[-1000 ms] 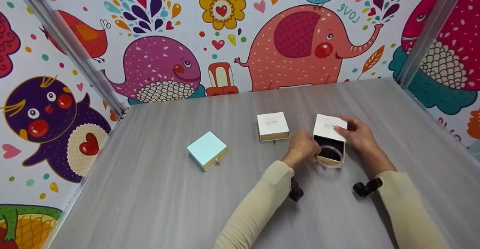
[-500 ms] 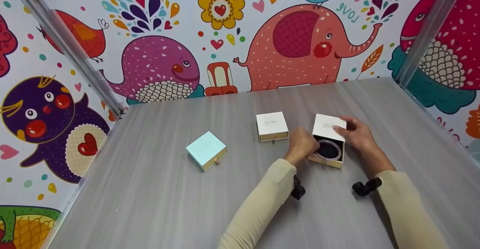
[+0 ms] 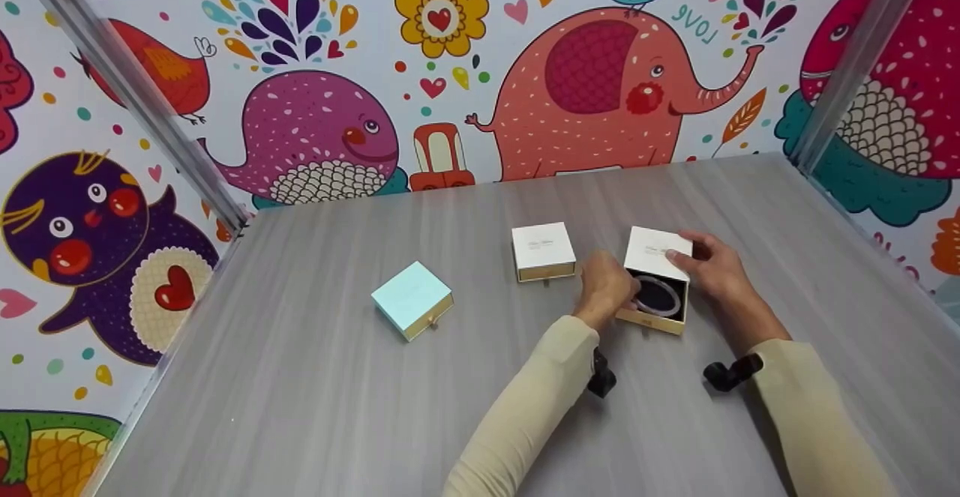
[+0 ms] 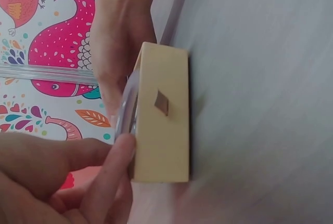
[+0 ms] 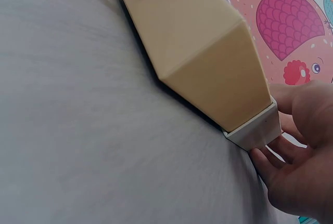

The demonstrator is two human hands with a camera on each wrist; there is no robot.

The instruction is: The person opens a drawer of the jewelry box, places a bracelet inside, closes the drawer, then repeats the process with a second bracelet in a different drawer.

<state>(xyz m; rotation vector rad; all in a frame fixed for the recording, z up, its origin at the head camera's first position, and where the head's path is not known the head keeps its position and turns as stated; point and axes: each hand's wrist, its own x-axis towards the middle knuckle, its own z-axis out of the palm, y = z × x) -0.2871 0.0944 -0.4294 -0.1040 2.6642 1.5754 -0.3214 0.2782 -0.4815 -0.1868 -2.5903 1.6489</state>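
Observation:
A white drawer-style box [image 3: 651, 248] stands at the right of the table with its cream drawer [image 3: 654, 323] pulled out toward me. In the black-lined drawer lies a clear, pale purple bangle [image 3: 678, 303], its near-left side raised at the drawer's edge. My left hand [image 3: 606, 287] pinches that side between thumb and finger; the left wrist view shows the bangle [image 4: 126, 107] slanting along the drawer's top. On the opposite side my right hand [image 3: 716, 272] grips the white sleeve, thumb on top. Its fingers [image 5: 268, 161] hold the sleeve's lower side in the right wrist view.
A second white box [image 3: 544, 246], closed, stands just left of my left hand. Farther left sits a closed mint-green box [image 3: 412, 294], turned at an angle. Behind the grey table [image 3: 300, 392] rises a wall with cartoon animals, between metal posts [image 3: 847, 70].
The bangle, tilted over the drawer's front a second ago, has gone down into the drawer. My left hand has shifted slightly with it; the right hand has stayed on the sleeve.

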